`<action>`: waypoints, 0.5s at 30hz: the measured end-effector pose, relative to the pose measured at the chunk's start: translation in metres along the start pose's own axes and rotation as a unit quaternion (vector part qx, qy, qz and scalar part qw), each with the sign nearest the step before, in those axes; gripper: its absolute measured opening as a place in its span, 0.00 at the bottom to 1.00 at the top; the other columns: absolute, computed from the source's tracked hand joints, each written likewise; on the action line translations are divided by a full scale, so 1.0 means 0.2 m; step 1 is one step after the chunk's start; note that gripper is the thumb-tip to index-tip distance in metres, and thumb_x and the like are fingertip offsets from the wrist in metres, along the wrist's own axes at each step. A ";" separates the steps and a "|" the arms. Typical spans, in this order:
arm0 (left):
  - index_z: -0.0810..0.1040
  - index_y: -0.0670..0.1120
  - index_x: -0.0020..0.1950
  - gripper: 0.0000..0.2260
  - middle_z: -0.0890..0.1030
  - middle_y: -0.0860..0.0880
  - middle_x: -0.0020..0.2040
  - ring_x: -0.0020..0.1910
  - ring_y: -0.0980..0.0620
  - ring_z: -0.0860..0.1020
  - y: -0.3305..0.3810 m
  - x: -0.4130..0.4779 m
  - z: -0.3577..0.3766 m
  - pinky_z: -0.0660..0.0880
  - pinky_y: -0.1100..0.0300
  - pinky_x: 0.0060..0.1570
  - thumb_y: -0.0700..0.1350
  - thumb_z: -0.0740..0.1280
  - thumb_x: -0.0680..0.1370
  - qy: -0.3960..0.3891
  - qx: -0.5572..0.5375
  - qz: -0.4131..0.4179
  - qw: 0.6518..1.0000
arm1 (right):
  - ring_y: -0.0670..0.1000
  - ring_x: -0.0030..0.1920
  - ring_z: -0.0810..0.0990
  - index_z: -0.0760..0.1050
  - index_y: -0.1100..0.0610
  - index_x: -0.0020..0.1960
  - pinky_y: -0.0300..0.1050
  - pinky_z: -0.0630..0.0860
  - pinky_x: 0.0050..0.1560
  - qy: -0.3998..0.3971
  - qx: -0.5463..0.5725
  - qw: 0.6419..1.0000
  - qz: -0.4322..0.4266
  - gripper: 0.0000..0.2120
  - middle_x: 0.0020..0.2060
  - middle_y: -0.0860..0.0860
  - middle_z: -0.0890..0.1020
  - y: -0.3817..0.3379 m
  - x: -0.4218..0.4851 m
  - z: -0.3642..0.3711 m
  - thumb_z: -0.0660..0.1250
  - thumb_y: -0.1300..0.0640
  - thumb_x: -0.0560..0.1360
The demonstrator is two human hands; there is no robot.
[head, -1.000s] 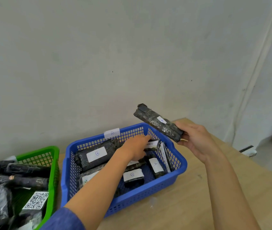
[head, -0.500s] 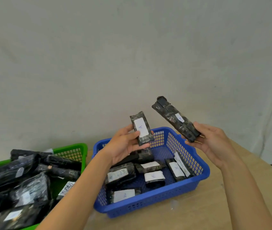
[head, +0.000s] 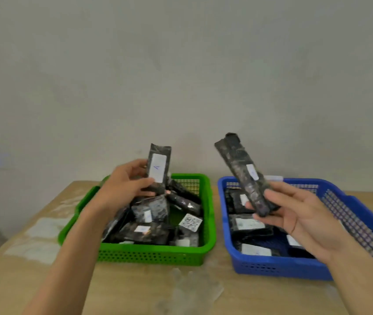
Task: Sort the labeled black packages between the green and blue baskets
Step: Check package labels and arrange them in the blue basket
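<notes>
Left hand (head: 126,185) grips the short package (head: 159,169) by its lower half, thumb across the front and fingers curled behind. The package stands almost upright, its white label marked A turned to the camera. It hangs over the rear middle of the green basket (head: 208,212), so the drop, if green is where A belongs, is straight down from this hand.

Right hand (head: 303,214) holds the long package (head: 242,171) by its lower end, pinched between thumb and fingers. Its long axis leans up and to the left, and a small label sits midway along it; the letter is too blurred to read. It hovers over the left part of the blue basket (head: 272,267), the nearer basket for that hand.

Black packages lie heaped and crossed in the green basket directly beneath the short package, with a QR card (head: 190,222) on the right side, so a dropped package would likely land on the heap and could slide. The blue basket holds a flatter layer of labeled packages. The 2 baskets sit side by side, just apart, on a wooden table (head: 135,292) against a pale wall
</notes>
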State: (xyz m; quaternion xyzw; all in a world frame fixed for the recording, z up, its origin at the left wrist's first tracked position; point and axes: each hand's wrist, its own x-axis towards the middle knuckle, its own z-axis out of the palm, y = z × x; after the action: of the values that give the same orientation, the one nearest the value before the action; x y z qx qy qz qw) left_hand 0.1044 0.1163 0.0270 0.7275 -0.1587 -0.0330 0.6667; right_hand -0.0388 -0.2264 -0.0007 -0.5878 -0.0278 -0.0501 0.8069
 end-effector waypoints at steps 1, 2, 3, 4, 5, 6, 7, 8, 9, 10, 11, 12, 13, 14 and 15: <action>0.79 0.41 0.63 0.16 0.84 0.41 0.48 0.46 0.44 0.84 -0.01 0.00 -0.10 0.84 0.58 0.40 0.28 0.67 0.78 0.035 0.020 0.000 0.999 | 0.65 0.58 0.84 0.83 0.61 0.62 0.52 0.85 0.49 0.000 -0.019 1.000 0.002 0.22 0.59 0.64 0.84 0.04 0.02 0.09 0.80 0.56 0.70; 0.79 0.42 0.63 0.16 0.83 0.39 0.48 0.46 0.43 0.84 -0.02 0.00 -0.19 0.84 0.59 0.39 0.28 0.68 0.78 0.064 0.032 0.000 0.997 | 0.62 0.58 0.85 0.84 0.59 0.61 0.50 0.84 0.49 0.007 -0.052 0.999 0.000 0.21 0.58 0.62 0.85 0.08 0.05 0.17 0.79 0.55 0.70; 0.79 0.42 0.62 0.15 0.83 0.39 0.49 0.46 0.43 0.84 -0.03 0.00 -0.27 0.84 0.59 0.38 0.29 0.69 0.78 0.087 0.040 -0.001 0.995 | 0.59 0.57 0.86 0.84 0.56 0.61 0.49 0.84 0.49 0.015 -0.096 0.995 -0.005 0.21 0.57 0.58 0.87 0.12 0.09 0.25 0.78 0.54 0.69; 0.80 0.43 0.62 0.15 0.84 0.40 0.50 0.46 0.43 0.85 -0.04 0.00 -0.35 0.84 0.59 0.38 0.30 0.69 0.78 0.106 0.045 0.000 0.993 | 0.55 0.57 0.86 0.84 0.53 0.61 0.48 0.82 0.50 0.021 -0.143 0.989 -0.010 0.19 0.56 0.54 0.87 0.14 0.13 0.32 0.77 0.53 0.70; 0.80 0.43 0.61 0.14 0.85 0.41 0.49 0.46 0.44 0.86 -0.06 0.00 -0.42 0.83 0.60 0.38 0.30 0.69 0.78 0.125 0.047 0.003 0.991 | 0.51 0.56 0.86 0.84 0.51 0.60 0.47 0.81 0.52 0.023 -0.178 0.984 -0.013 0.17 0.55 0.50 0.88 0.17 0.19 0.40 0.77 0.54 0.72; 0.80 0.44 0.60 0.14 0.85 0.42 0.48 0.45 0.46 0.86 -0.07 0.00 -0.48 0.83 0.61 0.38 0.31 0.69 0.78 0.142 0.045 0.008 0.989 | 0.49 0.56 0.86 0.84 0.50 0.59 0.47 0.80 0.54 0.027 -0.200 0.979 -0.016 0.14 0.54 0.47 0.88 0.18 0.25 0.46 0.77 0.56 0.74; 0.81 0.45 0.60 0.14 0.86 0.44 0.47 0.44 0.47 0.86 -0.09 0.00 -0.52 0.82 0.62 0.37 0.31 0.68 0.79 0.158 0.039 0.011 0.987 | 0.48 0.55 0.86 0.84 0.49 0.58 0.47 0.80 0.54 0.034 -0.216 0.976 -0.020 0.13 0.53 0.45 0.88 0.19 0.31 0.51 0.76 0.58 0.75; 0.81 0.46 0.60 0.14 0.86 0.45 0.46 0.43 0.48 0.86 -0.11 0.00 -0.56 0.82 0.62 0.37 0.31 0.68 0.79 0.171 0.033 0.011 0.985 | 0.46 0.54 0.86 0.85 0.47 0.57 0.46 0.80 0.55 0.045 -0.237 0.970 -0.026 0.12 0.51 0.43 0.88 0.20 0.38 0.56 0.76 0.59 0.76; 0.81 0.46 0.60 0.14 0.86 0.45 0.47 0.43 0.49 0.86 -0.13 0.01 -0.59 0.82 0.61 0.37 0.31 0.68 0.79 0.181 0.030 0.009 0.983 | 0.43 0.53 0.85 0.84 0.44 0.55 0.44 0.79 0.54 0.057 -0.273 0.960 -0.036 0.11 0.50 0.40 0.88 0.21 0.45 0.60 0.75 0.58 0.76; 0.81 0.47 0.60 0.14 0.86 0.45 0.47 0.43 0.48 0.85 -0.15 0.01 -0.61 0.83 0.59 0.39 0.31 0.68 0.79 0.188 0.030 0.005 0.982 | 0.39 0.52 0.84 0.83 0.40 0.54 0.41 0.77 0.52 0.064 -0.325 0.942 -0.048 0.12 0.48 0.36 0.87 0.21 0.53 0.64 0.75 0.56 0.77; 0.82 0.47 0.60 0.14 0.86 0.45 0.48 0.44 0.47 0.85 -0.16 0.02 -0.63 0.83 0.57 0.41 0.32 0.68 0.79 0.195 0.032 0.001 0.980 | 0.36 0.51 0.82 0.82 0.38 0.55 0.39 0.75 0.51 0.068 -0.380 0.921 -0.055 0.12 0.48 0.34 0.85 0.20 0.60 0.67 0.74 0.55 0.78; 0.82 0.49 0.59 0.14 0.86 0.45 0.48 0.45 0.46 0.84 -0.18 0.03 -0.65 0.83 0.55 0.43 0.32 0.68 0.79 0.201 0.033 -0.001 0.979 | 0.37 0.52 0.81 0.81 0.39 0.58 0.40 0.73 0.52 0.070 -0.424 0.901 -0.057 0.13 0.50 0.33 0.84 0.20 0.66 0.69 0.73 0.55 0.78; 0.83 0.50 0.59 0.14 0.87 0.46 0.48 0.46 0.45 0.84 -0.20 0.04 -0.66 0.83 0.52 0.45 0.33 0.68 0.79 0.208 0.032 0.000 0.978 | 0.40 0.54 0.81 0.81 0.41 0.62 0.42 0.73 0.54 0.072 -0.451 0.888 -0.055 0.15 0.53 0.37 0.84 0.20 0.73 0.71 0.73 0.55 0.78; 0.83 0.52 0.58 0.15 0.86 0.46 0.49 0.47 0.44 0.84 -0.22 0.05 -0.67 0.83 0.51 0.45 0.33 0.68 0.79 0.213 0.032 0.001 0.976 | 0.44 0.56 0.81 0.81 0.44 0.64 0.44 0.72 0.57 0.072 -0.468 0.879 -0.047 0.15 0.55 0.41 0.84 0.20 0.79 0.72 0.72 0.55 0.79; 0.83 0.54 0.56 0.15 0.86 0.46 0.49 0.47 0.45 0.84 -0.24 0.06 -0.67 0.82 0.50 0.44 0.34 0.68 0.79 0.217 0.034 -0.001 0.976 | 0.46 0.57 0.80 0.81 0.46 0.65 0.45 0.72 0.59 0.064 -0.484 0.872 -0.033 0.15 0.57 0.43 0.84 0.21 0.84 0.73 0.72 0.55 0.79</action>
State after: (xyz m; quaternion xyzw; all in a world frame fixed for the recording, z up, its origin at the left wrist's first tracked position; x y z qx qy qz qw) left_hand 0.1596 0.2449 -0.0029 0.7399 -0.0111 0.1306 0.6598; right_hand 0.1346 -0.0837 0.0220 -0.8993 0.0320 -0.1218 0.4188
